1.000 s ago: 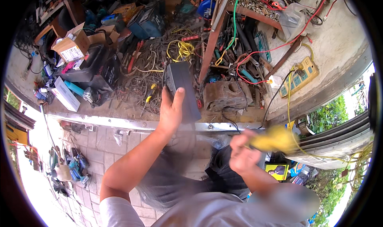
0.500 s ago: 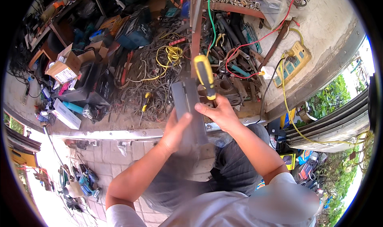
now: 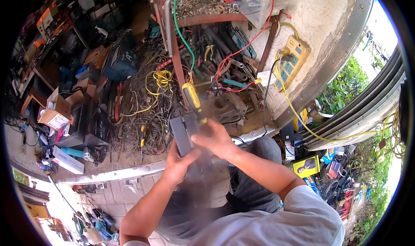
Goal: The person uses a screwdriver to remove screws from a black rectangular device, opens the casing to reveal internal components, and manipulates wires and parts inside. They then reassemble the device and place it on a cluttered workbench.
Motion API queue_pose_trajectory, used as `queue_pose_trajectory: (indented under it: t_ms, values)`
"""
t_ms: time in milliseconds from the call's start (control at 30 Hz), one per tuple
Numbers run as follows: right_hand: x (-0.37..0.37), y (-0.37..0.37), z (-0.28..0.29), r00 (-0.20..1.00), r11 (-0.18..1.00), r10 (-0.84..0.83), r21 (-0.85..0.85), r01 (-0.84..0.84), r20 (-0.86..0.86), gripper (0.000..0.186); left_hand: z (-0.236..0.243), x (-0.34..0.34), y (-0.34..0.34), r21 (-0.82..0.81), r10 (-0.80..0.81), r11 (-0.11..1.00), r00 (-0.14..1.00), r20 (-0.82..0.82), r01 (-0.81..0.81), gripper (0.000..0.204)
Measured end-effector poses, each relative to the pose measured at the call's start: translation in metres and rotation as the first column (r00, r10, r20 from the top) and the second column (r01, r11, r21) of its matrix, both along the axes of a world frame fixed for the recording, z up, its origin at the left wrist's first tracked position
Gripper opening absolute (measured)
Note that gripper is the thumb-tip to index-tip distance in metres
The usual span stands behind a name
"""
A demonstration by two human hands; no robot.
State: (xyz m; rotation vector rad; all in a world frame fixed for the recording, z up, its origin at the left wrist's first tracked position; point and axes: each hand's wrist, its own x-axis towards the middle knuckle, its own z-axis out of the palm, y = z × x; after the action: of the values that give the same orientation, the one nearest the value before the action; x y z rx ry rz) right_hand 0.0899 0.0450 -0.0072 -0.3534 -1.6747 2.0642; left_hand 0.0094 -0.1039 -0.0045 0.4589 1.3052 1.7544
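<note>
A grey, long box-shaped case (image 3: 180,134) stands tilted above my lap, its lower part smeared by motion. My left hand (image 3: 177,164) wraps round its near left side, thumb lying across the front. In my right hand (image 3: 216,140) is a screwdriver (image 3: 193,99) with a yellow and black handle pointing up and away. The right thumb also touches the right edge of the case. I cannot make out the screwdriver's tip.
Beyond the metal sill (image 3: 142,172), cables and tools litter a work surface, with another yellow-black screwdriver (image 3: 142,137) and a yellow cable coil (image 3: 159,82). A yellow power strip (image 3: 292,64) hangs at the right. Red wire (image 3: 248,51) and green wire (image 3: 178,23) run across.
The whole view has turned, so the surroundings sit further left and those near the middle lower. Both hands keep their hold on the case and screwdriver.
</note>
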Motion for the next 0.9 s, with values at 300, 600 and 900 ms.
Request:
queue_pose_trajectory:
  t_ms: [300,600,900]
  values:
    - [0.031,0.022,0.041,0.997,0.853,-0.022,-0.518,0.058,0.076,0.019,0.026,-0.010,-0.007,0.014,-0.014,1.000,0.969,0.246,0.011,0.066]
    - [0.034,0.025,0.020,0.989,0.814,0.021,-0.578,0.067,0.144,0.013,0.021,-0.018,-0.012,0.033,-0.033,0.999,0.951,0.307,0.024,0.063]
    - [0.043,0.029,0.058,0.982,0.914,0.158,-0.360,-0.185,-0.105,0.033,0.020,-0.032,-0.011,0.046,0.016,0.998,0.943,0.331,-0.033,0.058]
